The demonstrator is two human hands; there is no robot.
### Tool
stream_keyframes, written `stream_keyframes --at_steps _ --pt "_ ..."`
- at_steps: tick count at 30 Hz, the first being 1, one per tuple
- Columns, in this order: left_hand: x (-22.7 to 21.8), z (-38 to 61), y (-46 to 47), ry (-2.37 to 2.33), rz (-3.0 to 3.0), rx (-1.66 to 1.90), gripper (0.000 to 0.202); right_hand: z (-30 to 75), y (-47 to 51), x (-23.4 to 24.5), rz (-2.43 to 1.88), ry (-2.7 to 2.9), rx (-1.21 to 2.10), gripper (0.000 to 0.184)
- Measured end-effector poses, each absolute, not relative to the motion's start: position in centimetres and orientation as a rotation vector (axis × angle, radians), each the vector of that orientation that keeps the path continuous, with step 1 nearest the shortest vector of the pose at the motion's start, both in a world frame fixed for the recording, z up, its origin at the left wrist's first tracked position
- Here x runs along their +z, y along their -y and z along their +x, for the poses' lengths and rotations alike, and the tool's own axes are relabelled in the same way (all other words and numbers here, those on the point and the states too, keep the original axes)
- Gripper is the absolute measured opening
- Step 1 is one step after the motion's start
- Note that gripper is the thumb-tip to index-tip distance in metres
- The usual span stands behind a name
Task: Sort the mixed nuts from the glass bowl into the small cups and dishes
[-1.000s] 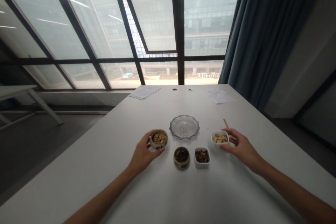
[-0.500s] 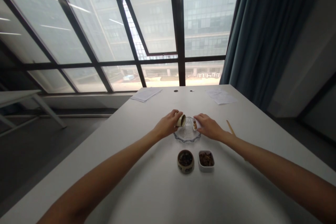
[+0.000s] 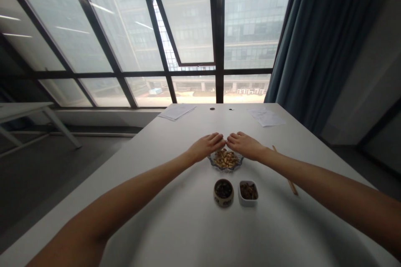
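My left hand (image 3: 208,145) and my right hand (image 3: 244,144) meet over a scalloped clear glass bowl (image 3: 226,170), fingers curled and fingertips nearly touching. Pale brown peanuts (image 3: 226,159) lie in the glass. The small round bowl in my left hand and the small white square dish in my right are almost fully covered by the fingers from this angle. Nearer to me stand a patterned round bowl (image 3: 223,203) of dark bits (image 3: 223,190) and a white square dish (image 3: 248,202) of brown dried pieces (image 3: 248,190).
Wooden chopsticks (image 3: 293,187) lie partly beneath my right forearm. Paper sheets (image 3: 177,112) rest at the table's far left, with more paper (image 3: 267,117) at the far right. Two small dark discs sit along the far edge. Windows and a blue curtain (image 3: 316,50) stand beyond.
Both hands have turned over and come together above the glass bowl. Peanuts have dropped into it, where it held none before. The view has shifted slightly.
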State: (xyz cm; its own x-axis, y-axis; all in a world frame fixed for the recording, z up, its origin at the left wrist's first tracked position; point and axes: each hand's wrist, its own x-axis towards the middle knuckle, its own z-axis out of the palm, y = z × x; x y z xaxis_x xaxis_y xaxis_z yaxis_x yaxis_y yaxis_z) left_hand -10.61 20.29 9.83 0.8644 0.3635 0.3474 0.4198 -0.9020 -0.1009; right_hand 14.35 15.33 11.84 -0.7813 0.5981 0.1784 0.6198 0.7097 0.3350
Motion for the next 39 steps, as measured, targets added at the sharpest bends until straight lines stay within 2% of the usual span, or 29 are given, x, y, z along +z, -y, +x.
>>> stream_keyframes --at_steps 9,15,23,27,31,36,38,39 --pt "9.2 -11.8 -20.2 0.726 -2.972 -0.811 0.041 14.9 -14.7 12.3 -0.921 2.817 -0.575 0.032" --pt "7.5 -11.9 -18.8 1.096 -2.884 -1.346 0.066 16.7 -13.5 10.6 -1.148 2.374 -0.096 0.057" --pt "5.4 -13.1 -16.3 1.436 -2.889 -1.718 0.079 20.0 -10.9 7.0 -1.282 1.657 0.458 0.053" --pt "4.0 -16.5 -14.3 1.646 -2.863 -1.668 0.081 23.0 -7.8 3.5 -1.351 1.423 0.620 0.055" --pt "2.6 -19.2 -12.1 1.795 -2.928 -1.417 0.074 25.0 -5.3 0.4 -1.374 1.363 0.823 0.055" --pt "1.2 -19.2 -10.0 1.773 -3.068 -1.200 0.067 25.9 -4.4 -0.8 -1.383 1.471 0.862 0.054" --pt "0.8 -19.2 -9.7 1.747 -3.090 -1.146 0.068 26.4 -4.2 -0.4 -1.401 1.556 0.868 0.061" --pt "0.8 -19.3 -9.7 1.733 -3.097 -1.121 0.068 26.7 -4.0 -0.1 -1.428 1.609 0.860 0.071"
